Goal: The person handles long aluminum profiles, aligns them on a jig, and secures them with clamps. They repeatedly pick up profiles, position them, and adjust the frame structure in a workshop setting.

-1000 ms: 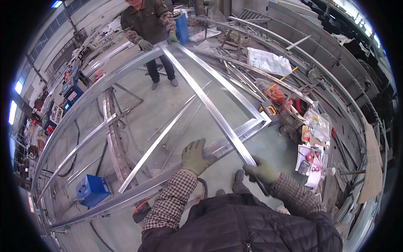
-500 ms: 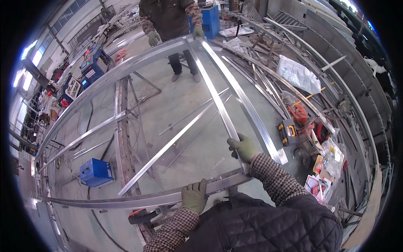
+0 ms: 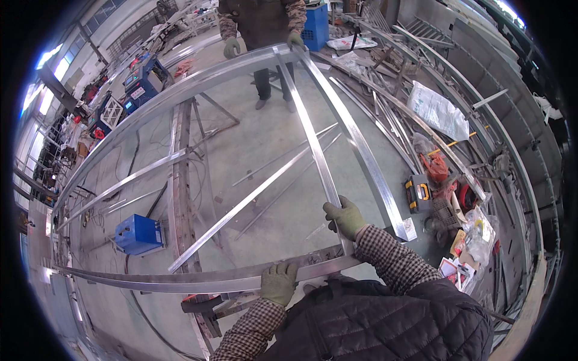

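- Right hand (image 3: 344, 218) curls round the silver crossbar (image 3: 312, 143), whose end, earlier overhanging, now reaches the near rail (image 3: 205, 284).
- Left hand (image 3: 279, 284) touches that rail (cannot tell if clamped).

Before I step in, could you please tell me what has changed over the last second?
The inner crossbar has shifted forward at its near end, from past the near rail to that rail. The right hand moved forward too, now gripping the inner crossbar beyond the near rail. The left hand stays on the near rail, and a co-worker's hand stays at the far rail.
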`<control>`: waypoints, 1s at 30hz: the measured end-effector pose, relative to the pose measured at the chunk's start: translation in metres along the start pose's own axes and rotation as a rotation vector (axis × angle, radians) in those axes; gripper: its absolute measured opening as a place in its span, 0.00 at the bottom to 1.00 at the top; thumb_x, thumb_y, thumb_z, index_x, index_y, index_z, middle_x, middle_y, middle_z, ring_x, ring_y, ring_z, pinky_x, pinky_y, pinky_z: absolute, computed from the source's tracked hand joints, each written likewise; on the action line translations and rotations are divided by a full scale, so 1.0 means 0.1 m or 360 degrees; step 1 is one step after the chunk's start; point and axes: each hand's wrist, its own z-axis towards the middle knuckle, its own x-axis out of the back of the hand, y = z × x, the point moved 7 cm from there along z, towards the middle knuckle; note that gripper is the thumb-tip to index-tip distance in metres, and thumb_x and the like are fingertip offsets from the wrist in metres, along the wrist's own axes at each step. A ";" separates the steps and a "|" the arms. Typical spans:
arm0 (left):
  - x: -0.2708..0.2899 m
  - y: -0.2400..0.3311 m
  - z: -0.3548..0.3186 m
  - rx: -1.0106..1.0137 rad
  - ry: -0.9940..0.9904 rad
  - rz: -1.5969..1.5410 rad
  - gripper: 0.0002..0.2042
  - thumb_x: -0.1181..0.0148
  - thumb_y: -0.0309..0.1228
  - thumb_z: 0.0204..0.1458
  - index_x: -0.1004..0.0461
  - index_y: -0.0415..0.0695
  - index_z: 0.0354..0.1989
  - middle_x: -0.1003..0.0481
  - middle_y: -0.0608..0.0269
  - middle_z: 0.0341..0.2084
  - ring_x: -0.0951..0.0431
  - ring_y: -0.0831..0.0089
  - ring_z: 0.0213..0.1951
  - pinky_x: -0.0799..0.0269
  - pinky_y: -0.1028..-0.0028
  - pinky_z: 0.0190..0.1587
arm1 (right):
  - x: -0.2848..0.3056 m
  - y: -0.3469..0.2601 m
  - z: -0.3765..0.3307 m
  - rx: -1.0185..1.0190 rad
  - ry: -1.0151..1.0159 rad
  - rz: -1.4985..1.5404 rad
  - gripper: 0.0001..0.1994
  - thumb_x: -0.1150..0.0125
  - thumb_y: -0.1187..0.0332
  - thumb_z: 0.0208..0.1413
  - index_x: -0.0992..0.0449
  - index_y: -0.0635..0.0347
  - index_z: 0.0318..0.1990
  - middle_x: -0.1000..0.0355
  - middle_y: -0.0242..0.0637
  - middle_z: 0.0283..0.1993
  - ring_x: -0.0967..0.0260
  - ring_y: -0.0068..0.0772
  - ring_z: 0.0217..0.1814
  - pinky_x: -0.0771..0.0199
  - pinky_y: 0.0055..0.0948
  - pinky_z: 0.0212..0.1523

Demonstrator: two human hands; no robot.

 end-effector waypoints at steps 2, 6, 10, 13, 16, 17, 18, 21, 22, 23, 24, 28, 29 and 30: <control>0.02 0.01 0.00 0.0012 0.0023 -0.0004 0.29 0.31 0.44 0.55 0.28 0.52 0.65 0.25 0.54 0.60 0.24 0.50 0.62 0.30 0.47 0.61 | -0.01 0.00 0.03 -0.0004 -0.0048 -0.0062 0.32 0.30 0.53 0.64 0.30 0.62 0.68 0.23 0.40 0.39 0.25 0.30 0.28 0.23 0.34 0.29; 0.05 0.03 0.01 0.0040 0.0039 -0.0041 0.29 0.30 0.42 0.54 0.28 0.51 0.65 0.24 0.55 0.60 0.24 0.51 0.62 0.30 0.47 0.62 | 0.13 0.01 0.08 -0.0071 -0.0021 -0.0157 0.33 0.29 0.52 0.64 0.31 0.61 0.69 0.23 0.40 0.39 0.24 0.31 0.28 0.22 0.35 0.29; 0.14 0.07 0.00 -0.0018 0.0230 0.0050 0.26 0.30 0.41 0.54 0.27 0.54 0.62 0.22 0.61 0.52 0.21 0.57 0.56 0.25 0.52 0.54 | 0.21 -0.04 0.06 -0.0064 -0.0032 -0.0172 0.36 0.32 0.52 0.64 0.33 0.62 0.73 0.22 0.43 0.40 0.23 0.35 0.31 0.21 0.39 0.32; 0.15 0.07 -0.01 -0.0041 0.0285 0.0052 0.27 0.29 0.42 0.54 0.27 0.53 0.62 0.22 0.61 0.53 0.21 0.57 0.57 0.26 0.51 0.56 | 0.14 -0.09 0.01 -0.0018 -0.0016 -0.0201 0.31 0.33 0.55 0.64 0.30 0.62 0.69 0.24 0.40 0.38 0.25 0.32 0.29 0.24 0.38 0.29; 0.15 0.06 0.00 -0.0026 0.0242 0.0026 0.28 0.29 0.43 0.54 0.28 0.53 0.64 0.22 0.60 0.54 0.22 0.56 0.58 0.26 0.51 0.57 | 0.02 -0.13 -0.04 0.0017 -0.0009 -0.0144 0.30 0.33 0.55 0.64 0.29 0.63 0.69 0.24 0.38 0.36 0.26 0.31 0.28 0.25 0.36 0.28; 0.14 0.06 0.00 -0.0021 0.0207 0.0025 0.29 0.29 0.43 0.54 0.28 0.53 0.64 0.22 0.60 0.55 0.22 0.56 0.58 0.26 0.51 0.57 | -0.02 -0.13 -0.06 0.0026 -0.0006 -0.0105 0.30 0.33 0.56 0.64 0.29 0.63 0.69 0.24 0.38 0.36 0.26 0.31 0.27 0.25 0.36 0.28; 0.13 0.06 0.00 -0.0015 0.0174 0.0022 0.30 0.28 0.43 0.54 0.28 0.53 0.65 0.22 0.60 0.55 0.22 0.56 0.58 0.27 0.51 0.57 | -0.05 -0.12 -0.07 0.0030 0.0017 -0.0116 0.31 0.33 0.56 0.64 0.29 0.64 0.69 0.24 0.38 0.36 0.26 0.31 0.27 0.25 0.35 0.27; 0.14 0.07 0.00 -0.0011 0.0154 0.0016 0.31 0.28 0.43 0.53 0.29 0.53 0.66 0.22 0.60 0.55 0.22 0.57 0.58 0.27 0.51 0.57 | -0.11 -0.10 -0.07 0.0046 0.0052 -0.0133 0.32 0.34 0.56 0.64 0.30 0.65 0.70 0.24 0.38 0.35 0.26 0.31 0.27 0.26 0.34 0.27; 0.14 0.07 0.00 -0.0004 0.0141 0.0030 0.31 0.28 0.42 0.53 0.29 0.54 0.67 0.22 0.60 0.55 0.22 0.57 0.58 0.27 0.51 0.57 | -0.13 -0.08 -0.06 0.0040 0.0043 -0.0131 0.32 0.34 0.56 0.64 0.30 0.65 0.70 0.24 0.38 0.36 0.26 0.31 0.27 0.26 0.35 0.27; 0.14 0.07 0.00 -0.0001 0.0150 0.0011 0.31 0.28 0.43 0.53 0.29 0.54 0.67 0.22 0.60 0.56 0.22 0.57 0.59 0.27 0.51 0.57 | -0.13 -0.06 -0.05 0.0025 0.0042 -0.0132 0.33 0.33 0.55 0.64 0.30 0.65 0.70 0.24 0.38 0.36 0.26 0.31 0.27 0.26 0.35 0.27; 0.13 0.06 0.00 0.0012 0.0144 0.0011 0.31 0.28 0.43 0.54 0.29 0.54 0.67 0.22 0.60 0.56 0.22 0.57 0.59 0.27 0.51 0.57 | -0.13 -0.05 -0.04 0.0027 0.0042 -0.0159 0.32 0.34 0.55 0.64 0.30 0.65 0.70 0.24 0.38 0.36 0.25 0.31 0.27 0.25 0.35 0.27; 0.12 0.05 0.01 0.0007 0.0156 -0.0033 0.31 0.29 0.43 0.55 0.29 0.54 0.67 0.22 0.61 0.57 0.22 0.57 0.60 0.27 0.51 0.57 | -0.13 -0.03 0.00 0.0015 0.0050 -0.0174 0.33 0.34 0.54 0.65 0.31 0.66 0.71 0.23 0.40 0.37 0.25 0.32 0.28 0.24 0.36 0.29; 0.12 0.05 0.01 -0.0004 0.0179 -0.0015 0.31 0.29 0.43 0.55 0.29 0.54 0.67 0.22 0.61 0.57 0.22 0.57 0.60 0.27 0.51 0.57 | -0.13 -0.03 0.01 -0.0006 0.0045 -0.0160 0.34 0.34 0.54 0.65 0.32 0.66 0.71 0.23 0.40 0.37 0.25 0.32 0.28 0.24 0.37 0.29; 0.13 0.06 0.01 -0.0012 0.0196 -0.0004 0.30 0.29 0.43 0.55 0.29 0.54 0.67 0.22 0.61 0.57 0.22 0.57 0.60 0.27 0.51 0.57 | -0.14 -0.04 0.02 0.0012 0.0023 -0.0164 0.34 0.34 0.54 0.65 0.32 0.66 0.71 0.23 0.40 0.37 0.25 0.33 0.28 0.23 0.37 0.29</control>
